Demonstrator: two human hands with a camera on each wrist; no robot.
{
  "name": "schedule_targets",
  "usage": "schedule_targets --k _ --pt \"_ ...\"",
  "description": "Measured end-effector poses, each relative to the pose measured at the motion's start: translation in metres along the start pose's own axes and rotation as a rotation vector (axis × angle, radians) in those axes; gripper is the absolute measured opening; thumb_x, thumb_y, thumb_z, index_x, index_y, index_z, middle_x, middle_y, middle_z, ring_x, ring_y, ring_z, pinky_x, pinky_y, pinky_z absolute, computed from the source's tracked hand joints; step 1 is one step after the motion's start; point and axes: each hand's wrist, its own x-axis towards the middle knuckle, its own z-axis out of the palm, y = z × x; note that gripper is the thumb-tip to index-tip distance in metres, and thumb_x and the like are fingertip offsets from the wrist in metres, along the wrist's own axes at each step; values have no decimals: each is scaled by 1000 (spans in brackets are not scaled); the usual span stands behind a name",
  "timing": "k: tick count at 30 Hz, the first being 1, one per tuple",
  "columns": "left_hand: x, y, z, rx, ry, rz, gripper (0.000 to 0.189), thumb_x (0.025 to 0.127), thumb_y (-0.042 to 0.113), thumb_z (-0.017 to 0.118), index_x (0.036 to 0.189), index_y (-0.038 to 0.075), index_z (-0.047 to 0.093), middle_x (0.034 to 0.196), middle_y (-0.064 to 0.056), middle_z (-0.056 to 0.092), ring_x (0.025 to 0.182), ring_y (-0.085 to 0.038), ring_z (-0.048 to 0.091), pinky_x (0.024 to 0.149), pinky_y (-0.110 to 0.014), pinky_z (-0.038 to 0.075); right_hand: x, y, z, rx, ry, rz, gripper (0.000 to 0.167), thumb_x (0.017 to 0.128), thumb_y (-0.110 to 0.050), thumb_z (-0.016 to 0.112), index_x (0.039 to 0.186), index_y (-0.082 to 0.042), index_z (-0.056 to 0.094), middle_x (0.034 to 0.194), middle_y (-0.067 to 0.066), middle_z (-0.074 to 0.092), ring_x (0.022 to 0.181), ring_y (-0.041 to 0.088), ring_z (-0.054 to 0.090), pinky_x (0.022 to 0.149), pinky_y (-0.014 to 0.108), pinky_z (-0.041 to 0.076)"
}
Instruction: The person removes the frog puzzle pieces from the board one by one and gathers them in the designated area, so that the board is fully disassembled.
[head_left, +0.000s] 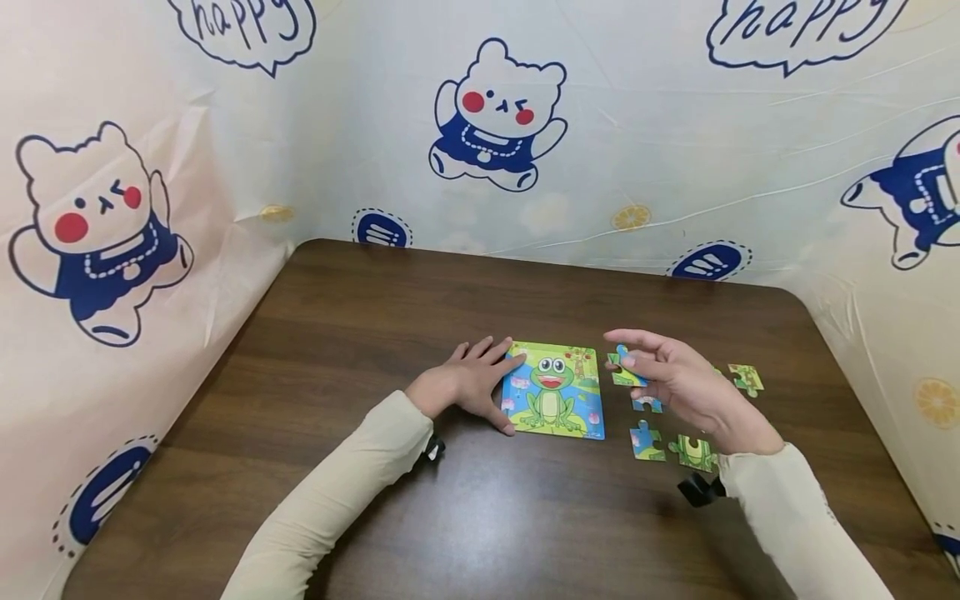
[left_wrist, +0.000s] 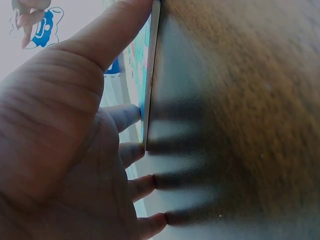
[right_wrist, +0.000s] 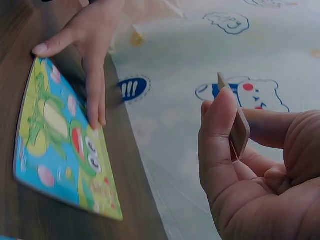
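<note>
A square frog-picture puzzle board (head_left: 552,396) lies flat on the table. My left hand (head_left: 474,383) rests at its left side with fingers spread, some fingertips and the thumb touching the board's edge; the others reach the table, as the left wrist view shows. Right of the board, above the table, my right hand (head_left: 686,387) pinches a puzzle piece (right_wrist: 241,132) between thumb and fingers. The right wrist view catches that piece nearly edge-on, showing its plain brownish side. Beneath and beside this hand lie loose pieces, one blue with pink (head_left: 647,405) partly covered by it.
Nearer the front are a blue-green puzzle piece (head_left: 647,442) and a green one (head_left: 693,452). Another piece (head_left: 746,378) lies farther right. The brown wooden table (head_left: 465,517) is bordered by a printed cloth (head_left: 600,125) at the back and sides.
</note>
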Motion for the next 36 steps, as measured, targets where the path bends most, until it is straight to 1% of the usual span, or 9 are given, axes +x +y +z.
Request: schedule_targets --k 2,5,9,14,19,23,28,32,36 --pt "0 0 1 -1 -1 0 119 72 76 75 164 35 11 173 1 -5 160 -32 -2 126 -58 7 -6 5 -8 -11 3 -5 48 104 -27 60 149 -14 47 135 -4 55 108 11 64 78 27 59" --pt "1 -1 1 -1 -1 0 119 72 76 75 164 36 11 173 1 -5 160 -32 -2 126 -58 7 -14 12 -22 -13 12 -11 44 105 -26 58 147 -17 49 130 -6 55 101 10 64 78 27 58" --pt "1 -3 0 3 -1 -1 119 72 76 75 164 37 10 173 1 -6 160 -32 -2 126 -59 6 -28 19 -41 25 36 -6 44 106 -24 56 148 -17 48 126 -5 52 89 9 61 75 25 58" --pt "2 -3 0 -2 -4 0 119 73 74 76 164 36 10 173 0 -5 160 -32 -2 126 -60 5 -45 28 -64 80 40 -22 40 107 -19 52 147 -18 48 118 -2 54 91 9 68 78 23 59" --pt "2 -2 0 -7 -5 12 118 74 74 75 164 35 10 173 0 -5 160 -32 -2 126 -60 5 -62 40 -86 123 71 -53 37 108 -13 48 144 -21 53 121 -2 49 88 9 66 76 23 59" --pt "1 -1 0 -14 -6 17 118 74 74 75 164 34 10 173 -1 -4 160 -32 -2 126 -60 5 -75 49 -102 163 79 -88 38 108 -7 44 141 -23 57 122 -7 57 89 9 65 74 23 58" --pt "0 -1 0 -19 -5 14 118 74 73 76 164 34 10 173 -1 -4 160 -32 -2 126 -60 5 -91 60 -119 217 85 -116 41 108 -2 41 137 -22 62 114 -8 68 86 7 66 71 21 58" --pt "1 -2 0 -13 -2 9 119 73 74 76 164 35 10 173 0 -5 160 -32 -3 126 -60 5 -104 71 -130 266 116 -113 42 108 0 41 134 -22 66 115 -10 69 90 6 67 72 21 59" --pt "8 -5 5 -22 -10 -1 120 72 75 76 164 37 8 173 3 -8 160 -29 -6 126 -59 1 -115 80 -138 317 118 -136 45 108 2 38 134 -22 66 120 -11 69 94 5 66 72 21 58"
